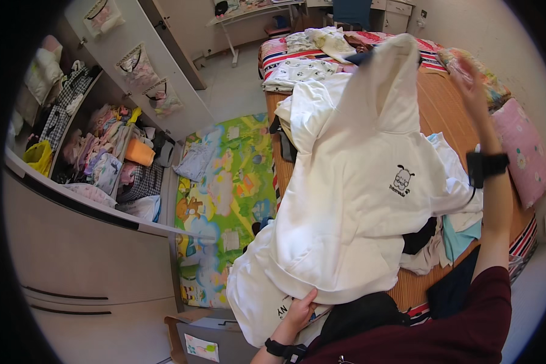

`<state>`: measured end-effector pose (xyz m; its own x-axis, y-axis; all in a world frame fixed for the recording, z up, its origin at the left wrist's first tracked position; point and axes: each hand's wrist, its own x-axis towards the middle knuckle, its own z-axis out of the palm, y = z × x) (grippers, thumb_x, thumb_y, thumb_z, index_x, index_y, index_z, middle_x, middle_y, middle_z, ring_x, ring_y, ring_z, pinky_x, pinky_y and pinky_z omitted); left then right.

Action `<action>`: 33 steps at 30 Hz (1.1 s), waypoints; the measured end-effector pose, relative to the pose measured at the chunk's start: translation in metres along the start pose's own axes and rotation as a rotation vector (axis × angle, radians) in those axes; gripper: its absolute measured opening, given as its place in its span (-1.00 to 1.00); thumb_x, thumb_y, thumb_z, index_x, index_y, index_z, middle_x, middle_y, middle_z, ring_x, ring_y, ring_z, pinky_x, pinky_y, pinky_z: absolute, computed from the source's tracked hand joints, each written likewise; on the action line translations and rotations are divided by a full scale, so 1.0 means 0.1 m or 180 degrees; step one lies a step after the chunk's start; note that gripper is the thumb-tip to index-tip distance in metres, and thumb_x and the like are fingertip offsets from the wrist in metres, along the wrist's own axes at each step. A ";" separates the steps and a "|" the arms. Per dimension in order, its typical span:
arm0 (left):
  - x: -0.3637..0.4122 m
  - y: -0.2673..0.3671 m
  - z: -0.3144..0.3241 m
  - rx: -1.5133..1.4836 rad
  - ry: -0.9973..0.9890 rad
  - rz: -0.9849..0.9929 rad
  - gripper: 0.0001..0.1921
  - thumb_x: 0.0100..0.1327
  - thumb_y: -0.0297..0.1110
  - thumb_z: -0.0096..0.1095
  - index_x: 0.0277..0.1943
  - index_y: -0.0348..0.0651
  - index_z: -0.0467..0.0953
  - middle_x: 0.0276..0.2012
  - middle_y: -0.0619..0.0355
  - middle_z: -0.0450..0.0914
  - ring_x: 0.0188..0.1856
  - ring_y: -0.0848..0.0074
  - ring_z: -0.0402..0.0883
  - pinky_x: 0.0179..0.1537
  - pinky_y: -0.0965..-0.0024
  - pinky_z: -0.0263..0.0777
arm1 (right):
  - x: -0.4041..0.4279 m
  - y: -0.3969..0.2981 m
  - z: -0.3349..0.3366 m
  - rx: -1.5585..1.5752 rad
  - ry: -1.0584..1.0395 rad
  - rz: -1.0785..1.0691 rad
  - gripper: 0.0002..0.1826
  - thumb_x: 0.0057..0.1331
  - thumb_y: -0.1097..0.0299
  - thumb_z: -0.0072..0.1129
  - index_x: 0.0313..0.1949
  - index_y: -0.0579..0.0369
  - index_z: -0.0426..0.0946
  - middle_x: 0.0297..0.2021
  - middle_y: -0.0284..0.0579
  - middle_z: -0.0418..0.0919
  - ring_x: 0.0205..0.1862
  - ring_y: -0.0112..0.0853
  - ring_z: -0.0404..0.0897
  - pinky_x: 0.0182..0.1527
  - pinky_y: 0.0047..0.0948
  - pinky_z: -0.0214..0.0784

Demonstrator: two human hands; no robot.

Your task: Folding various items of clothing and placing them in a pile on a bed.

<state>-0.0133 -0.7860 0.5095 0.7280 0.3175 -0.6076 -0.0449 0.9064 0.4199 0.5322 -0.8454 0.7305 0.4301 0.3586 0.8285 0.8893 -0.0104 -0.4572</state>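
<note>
A white hooded sweatshirt point(341, 204) with a small cartoon dog print lies spread in front of me, its hood up at the top and its front facing up. My left hand point(301, 309) grips the bottom hem, thumb on top. Below that hem, another white garment point(252, 286) with dark lettering hangs at the bed's near left side. My right hand point(469, 84) is raised to the right of the hood, apart from it and somewhat blurred; its fingers look spread and hold nothing. A dark band is strapped on each wrist.
The bed has a bamboo mat point(446, 109), folded clothes point(300, 73) at the far end and a pink pillow point(523, 152) at right. An open wardrobe point(118, 132) full of clothes stands left. A colourful play mat point(230, 200) covers the floor. A grey box point(218, 341) is near my left arm.
</note>
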 end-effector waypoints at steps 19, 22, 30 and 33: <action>0.64 0.84 -0.99 0.1962 0.1220 0.2597 -0.28 0.17 -0.64 0.08 0.29 -0.13 -0.17 0.16 -0.01 0.22 0.19 0.35 0.25 0.17 0.38 0.18 | -4.66 -1.19 -0.48 -0.0122 -0.3001 0.1614 -0.74 -0.07 0.36 0.28 -0.36 0.03 0.45 -0.14 -0.04 0.47 -0.06 -0.07 0.46 -0.06 -0.23 0.35; 0.74 1.01 -0.94 0.1563 0.1148 0.2402 -0.38 0.16 -0.63 0.12 0.24 -0.17 0.02 0.07 0.05 0.33 0.09 0.42 0.35 0.09 0.43 0.25 | -4.48 -1.21 -0.69 -0.0248 -0.2729 0.1359 -0.79 -0.08 0.40 0.27 -0.44 0.03 0.43 -0.26 -0.11 0.52 -0.24 -0.13 0.54 -0.24 -0.30 0.42; 0.42 1.63 -0.70 0.3377 0.1079 0.2754 -0.81 0.03 -0.66 0.14 -0.28 -0.21 0.39 -0.19 0.20 0.47 -0.15 0.58 0.41 -0.05 0.54 0.28 | -2.81 -1.90 -1.28 0.0740 -0.3805 0.1673 -0.66 -0.10 0.35 0.42 -0.38 0.13 0.45 -0.26 -0.11 0.50 -0.21 -0.19 0.52 -0.19 -0.39 0.39; 0.19 1.90 -0.43 0.3864 0.0116 0.3233 -0.79 -0.01 -0.65 0.18 -0.37 -0.19 0.31 -0.19 0.19 0.46 -0.15 0.60 0.38 -0.07 0.53 0.30 | -2.60 -1.92 -1.58 0.1110 -0.3661 0.2006 -0.62 -0.14 0.37 0.50 -0.39 0.13 0.44 -0.25 -0.13 0.52 -0.22 -0.25 0.53 -0.17 -0.42 0.37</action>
<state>-0.0377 -0.5957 0.5489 0.7197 0.6503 0.2430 0.0812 -0.4265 0.9008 0.2737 -1.0840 0.6539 0.2214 0.9526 -0.2087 0.4320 -0.2876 -0.8548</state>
